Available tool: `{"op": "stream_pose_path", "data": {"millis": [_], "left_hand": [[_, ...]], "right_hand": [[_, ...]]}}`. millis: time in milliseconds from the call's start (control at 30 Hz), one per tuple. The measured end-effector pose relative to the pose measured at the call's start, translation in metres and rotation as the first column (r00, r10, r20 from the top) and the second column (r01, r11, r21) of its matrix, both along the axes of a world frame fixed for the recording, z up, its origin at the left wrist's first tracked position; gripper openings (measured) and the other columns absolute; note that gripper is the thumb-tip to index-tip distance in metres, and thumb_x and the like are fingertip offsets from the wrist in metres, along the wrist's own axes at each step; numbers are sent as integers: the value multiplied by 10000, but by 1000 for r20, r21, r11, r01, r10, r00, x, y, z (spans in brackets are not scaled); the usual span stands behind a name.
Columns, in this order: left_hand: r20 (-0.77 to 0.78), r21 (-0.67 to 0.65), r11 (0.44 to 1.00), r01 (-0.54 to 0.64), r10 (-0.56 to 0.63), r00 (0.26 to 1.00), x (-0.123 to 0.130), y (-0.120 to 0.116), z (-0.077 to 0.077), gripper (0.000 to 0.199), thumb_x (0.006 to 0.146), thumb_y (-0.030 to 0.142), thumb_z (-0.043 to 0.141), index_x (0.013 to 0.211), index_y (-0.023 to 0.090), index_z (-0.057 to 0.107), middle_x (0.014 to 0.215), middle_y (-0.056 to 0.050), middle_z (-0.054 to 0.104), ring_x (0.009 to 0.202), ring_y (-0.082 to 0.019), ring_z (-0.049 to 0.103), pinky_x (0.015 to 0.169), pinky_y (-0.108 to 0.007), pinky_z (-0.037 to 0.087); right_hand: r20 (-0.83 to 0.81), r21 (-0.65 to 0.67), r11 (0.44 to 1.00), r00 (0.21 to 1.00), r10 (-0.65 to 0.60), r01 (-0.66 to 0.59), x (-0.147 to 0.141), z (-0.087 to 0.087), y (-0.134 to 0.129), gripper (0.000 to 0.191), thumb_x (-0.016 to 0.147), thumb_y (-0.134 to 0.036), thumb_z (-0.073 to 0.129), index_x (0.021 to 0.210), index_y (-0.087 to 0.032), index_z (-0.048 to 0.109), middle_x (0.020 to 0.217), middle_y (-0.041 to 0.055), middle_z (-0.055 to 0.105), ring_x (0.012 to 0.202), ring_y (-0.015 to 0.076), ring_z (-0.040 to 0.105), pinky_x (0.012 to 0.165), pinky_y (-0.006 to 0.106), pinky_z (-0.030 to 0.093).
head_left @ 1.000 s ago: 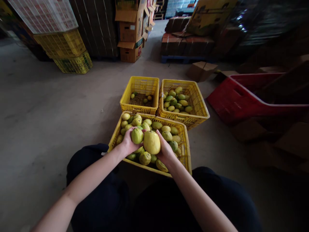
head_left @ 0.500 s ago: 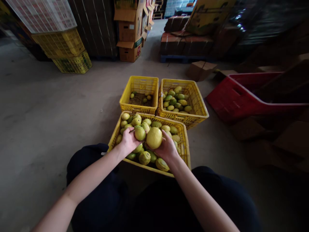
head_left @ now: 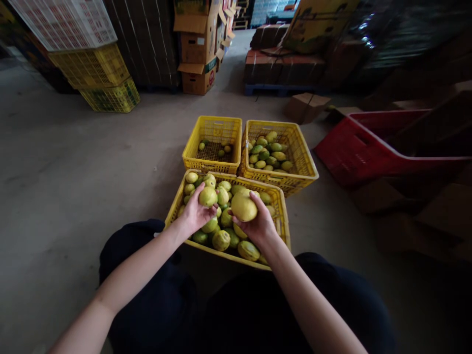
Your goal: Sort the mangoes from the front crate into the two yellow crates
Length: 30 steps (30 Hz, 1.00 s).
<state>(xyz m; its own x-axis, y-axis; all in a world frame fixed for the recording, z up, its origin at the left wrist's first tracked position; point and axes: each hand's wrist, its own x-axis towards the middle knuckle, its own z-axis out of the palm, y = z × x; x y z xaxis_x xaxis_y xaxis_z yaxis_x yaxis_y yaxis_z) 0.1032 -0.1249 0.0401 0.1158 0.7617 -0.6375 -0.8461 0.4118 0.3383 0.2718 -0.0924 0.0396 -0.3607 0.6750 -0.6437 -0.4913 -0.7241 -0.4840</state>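
Note:
My left hand [head_left: 197,212] is closed around a smaller yellow-green fruit [head_left: 208,196], smooth and round. A larger, pale yellow fruit [head_left: 244,206] rests in my right hand [head_left: 261,223], its thumb along the side and fingers underneath. The two fruits are apart, both held above the near yellow crate [head_left: 284,221]. Loose green and yellow fruits, round to oval, fill that crate; one mottled fruit [head_left: 221,240] lies near its front side. Their exact kind is hard to tell. My hands and forearms hide part of the crate's contents.
Behind the near crate stand a left yellow crate [head_left: 213,164] with a few small fruits and a right yellow crate [head_left: 304,142] holding more. A red bin [head_left: 354,152] and cardboard lie right. Stacked crates [head_left: 96,69] and cartons [head_left: 194,46] stand farther back.
My hands have moved apart. The left fruit has shifted slightly left and up and turned a yellower side toward me. The larger fruit has moved right and slightly up.

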Motion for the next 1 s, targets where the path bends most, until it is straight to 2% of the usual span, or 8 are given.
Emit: {"op": "stream_pose_path", "data": {"millis": [133, 300, 400, 600, 700, 800, 900, 1000], "left_hand": [[59, -14, 1000, 3, -2, 998, -2, -2, 0, 480, 994, 516, 433, 1167, 109, 621, 733, -60, 611, 548, -121, 551, 455, -190, 473], [95, -43, 999, -21, 25, 995, -3, -6, 0, 476, 993, 393, 383, 1257, 40, 565, 803, -121, 654, 587, -151, 596, 496, -215, 521], [100, -61, 998, -33, 39, 994, -6, -8, -2, 469, 992, 376, 391, 1258, 25, 550, 796, -126, 644, 591, -150, 598, 497, -205, 528], [80, -102, 993, -63, 71, 994, -7, -4, -5, 428, 1026, 419, 378, 1207, 85, 576, 815, -99, 630, 584, -131, 592, 508, -200, 540], [-28, -63, 996, -63, 61, 998, -8, -2, -5, 337, 1017, 382, 452, 1166, 115, 591, 829, -87, 631, 634, -142, 626, 572, -215, 568], [-203, 109, 990, -91, 112, 973, -13, -2, -3, 259, 927, 271, 646, 1173, 202, 603, 918, -57, 657, 725, -149, 665, 670, -249, 594], [-375, 355, 928, -118, 257, 891, -17, -4, 0, 446, 770, 92, 777, 1148, 285, 641, 1098, -9, 669, 969, -154, 683, 857, -251, 577], [-490, 503, 862, -70, 351, 798, -18, -8, 4, 535, 640, -6, 827, 1081, 264, 691, 1232, -7, 648, 1207, -179, 604, 966, -200, 510]], "right_hand": [[-57, 2, 1000, 998, 3, -3, -1, 1, -1, 273, 917, -439, 580, 1026, -191, 610, 705, 47, 720, 574, 212, 718, 458, 279, 594], [-123, -117, 993, 992, -9, -6, -2, 0, 0, 351, 991, -460, 453, 979, -152, 621, 705, 86, 724, 591, 189, 722, 457, 224, 586], [-153, -138, 990, 988, -23, 1, 0, -6, 2, 331, 960, -463, 519, 979, -151, 629, 714, 89, 722, 645, 199, 732, 453, 209, 581], [-148, -61, 997, 988, -46, 37, 1, -20, 4, 222, 878, -374, 661, 979, -179, 627, 809, 76, 732, 739, 216, 742, 519, 251, 622], [-71, 55, 992, 992, -105, 109, -3, -22, 2, 199, 841, -325, 715, 979, -238, 601, 894, 35, 734, 793, 211, 736, 599, 319, 651], [38, 274, 951, 987, -157, 141, -5, -22, -2, 401, 718, -267, 822, 1029, -303, 570, 977, -29, 713, 849, 197, 718, 670, 370, 653], [201, 529, 844, 953, -225, 88, -4, -19, -5, 659, 586, -221, 897, 1149, -326, 572, 968, -43, 696, 832, 180, 688, 711, 326, 623], [314, 705, 709, 895, -317, 3, -1, -16, -7, 722, 506, -139, 905, 1153, -298, 628, 1043, -22, 693, 896, 175, 653, 790, 286, 582]]}}
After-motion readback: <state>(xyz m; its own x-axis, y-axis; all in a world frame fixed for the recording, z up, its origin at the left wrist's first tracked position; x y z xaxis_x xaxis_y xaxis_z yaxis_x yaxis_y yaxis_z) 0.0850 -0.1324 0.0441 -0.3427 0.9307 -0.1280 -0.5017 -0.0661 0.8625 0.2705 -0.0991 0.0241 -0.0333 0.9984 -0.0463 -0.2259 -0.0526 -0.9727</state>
